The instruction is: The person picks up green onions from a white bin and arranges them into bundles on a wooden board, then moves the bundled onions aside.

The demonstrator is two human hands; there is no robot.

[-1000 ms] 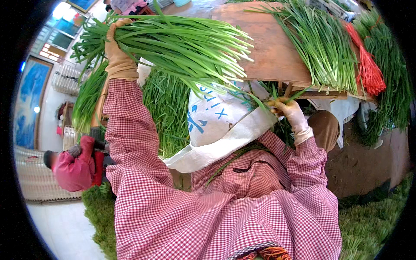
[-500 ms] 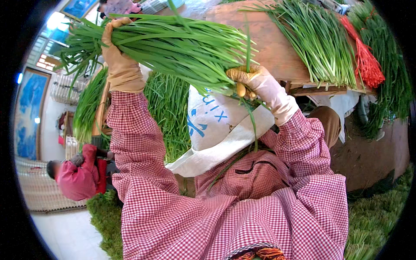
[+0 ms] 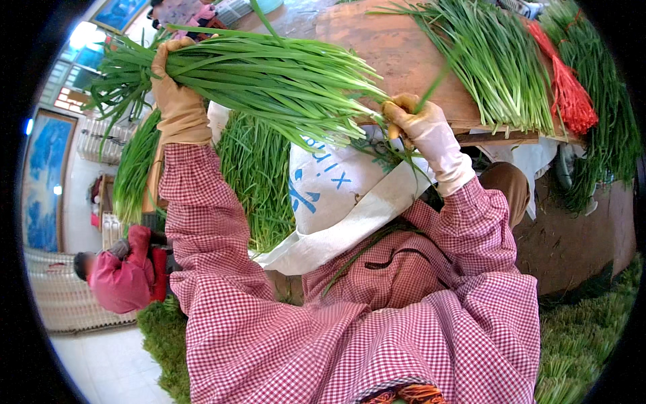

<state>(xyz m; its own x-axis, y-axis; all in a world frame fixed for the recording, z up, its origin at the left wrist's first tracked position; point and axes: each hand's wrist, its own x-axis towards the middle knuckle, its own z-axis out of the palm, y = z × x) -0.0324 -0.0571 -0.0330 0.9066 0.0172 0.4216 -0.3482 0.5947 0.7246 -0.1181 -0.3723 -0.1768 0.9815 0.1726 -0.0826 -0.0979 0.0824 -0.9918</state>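
A thick bunch of long green chives (image 3: 282,71) lies sideways in front of me. Near its leafy end, my gloved left hand (image 3: 176,71) is wrapped round it. At the pale cut end, my gloved right hand (image 3: 414,121) pinches a few thin chive stalks, closed at the fingertips; a blurred green blade stands up beside that hand. Below the bunch, a white sack with blue lettering (image 3: 330,185) covers my lap, with loose green strands on its folded edge.
On the wooden table (image 3: 417,57), a pile of chives (image 3: 491,67) lies beside red plastic ties (image 3: 565,94). More chives (image 3: 252,175) stand left of the sack. A person in a pink top (image 3: 124,273) sits at the left. Green bundles (image 3: 579,350) cover the floor at right.
My right hand has moved right, away from the bunch's cut end. The bunch and my left hand have shifted slightly left, still gripped.
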